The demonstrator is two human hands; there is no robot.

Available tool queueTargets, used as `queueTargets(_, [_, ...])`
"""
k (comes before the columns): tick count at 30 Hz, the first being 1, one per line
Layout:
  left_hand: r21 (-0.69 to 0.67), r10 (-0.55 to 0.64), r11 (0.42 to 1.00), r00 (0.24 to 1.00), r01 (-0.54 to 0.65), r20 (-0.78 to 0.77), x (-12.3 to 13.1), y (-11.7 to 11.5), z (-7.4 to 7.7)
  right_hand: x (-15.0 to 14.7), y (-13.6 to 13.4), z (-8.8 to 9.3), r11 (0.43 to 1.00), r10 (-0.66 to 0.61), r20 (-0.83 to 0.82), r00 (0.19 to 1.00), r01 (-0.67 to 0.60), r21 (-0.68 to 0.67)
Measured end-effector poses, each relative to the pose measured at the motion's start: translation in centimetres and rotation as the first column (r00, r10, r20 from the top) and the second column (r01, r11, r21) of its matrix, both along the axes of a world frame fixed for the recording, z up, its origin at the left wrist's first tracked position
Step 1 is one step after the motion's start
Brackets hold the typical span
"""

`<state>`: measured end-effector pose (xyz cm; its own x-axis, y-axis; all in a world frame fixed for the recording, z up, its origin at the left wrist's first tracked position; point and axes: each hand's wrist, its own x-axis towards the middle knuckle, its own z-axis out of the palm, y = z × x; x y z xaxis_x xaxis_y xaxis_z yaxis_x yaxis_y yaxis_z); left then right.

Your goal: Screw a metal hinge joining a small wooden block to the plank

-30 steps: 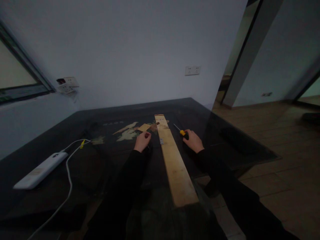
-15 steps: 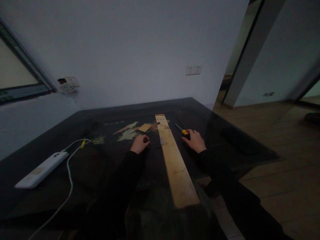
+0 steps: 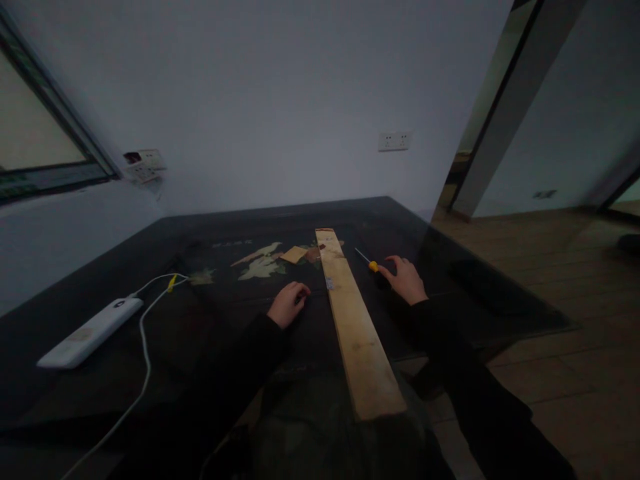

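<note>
A long wooden board [image 3: 357, 327] lies lengthwise before me, its near end over my lap and its far end on the dark table. Left of it, my left hand [image 3: 290, 303] rests low over the tabletop with curled fingers. Whatever those fingers may hold is hidden. On the right side of the board lies a screwdriver [image 3: 373, 265] with a yellow and dark handle, its shaft pointing away to the left. My right hand [image 3: 406, 280] is beside that handle, fingers spread apart, the thumb close to or touching it.
A thin tan square piece [image 3: 294, 255] lies left of the board's far end. At the left is a white power bank [image 3: 93, 333] with a white cable [image 3: 146, 347] trailing towards me. The dark table [image 3: 240, 230] meets a wall with sockets [image 3: 394, 141].
My right hand has opened and drawn right, off the screwdriver handle. My left hand has come slightly nearer to me, and the small thin thing seen at its fingers no longer shows.
</note>
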<state>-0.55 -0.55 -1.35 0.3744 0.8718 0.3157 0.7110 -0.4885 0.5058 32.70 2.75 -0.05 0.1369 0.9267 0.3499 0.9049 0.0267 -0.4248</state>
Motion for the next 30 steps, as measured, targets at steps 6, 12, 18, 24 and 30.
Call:
queueTargets(6, [-0.002, -0.143, 0.99, 0.99, 0.143, 0.007, 1.2, -0.6, -0.1, 0.5, 0.0, 2.1, 0.992, -0.023, -0.034, 0.999, 0.027, 0.125])
queueTargets(12, [-0.02, -0.175, 0.984, 0.984, 0.176, 0.035, 1.2, -0.8, 0.3, -2.2, -2.0, 4.4, 0.965, 0.184, -0.087, 0.979, -0.163, 0.205])
queueTargets(18, [-0.052, -0.04, 0.997, 0.982, 0.051, 0.182, 1.0, -0.3, 0.5, -7.8, -2.8, 5.9, 0.9, 0.42, 0.029, 0.907, -0.421, 0.111])
queueTargets(24, [-0.072, 0.127, 0.991, 0.955, -0.111, 0.268, -0.8, 1.5, -0.2, -10.9, 0.0, 4.8, 0.867, 0.497, -0.034, 0.867, -0.496, 0.038])
queueTargets(30, [-0.012, 0.128, 0.992, 0.964, -0.129, 0.232, -1.2, 2.7, -0.5, -11.7, 1.3, 2.2, 0.892, 0.449, -0.152, 0.881, -0.429, 0.145])
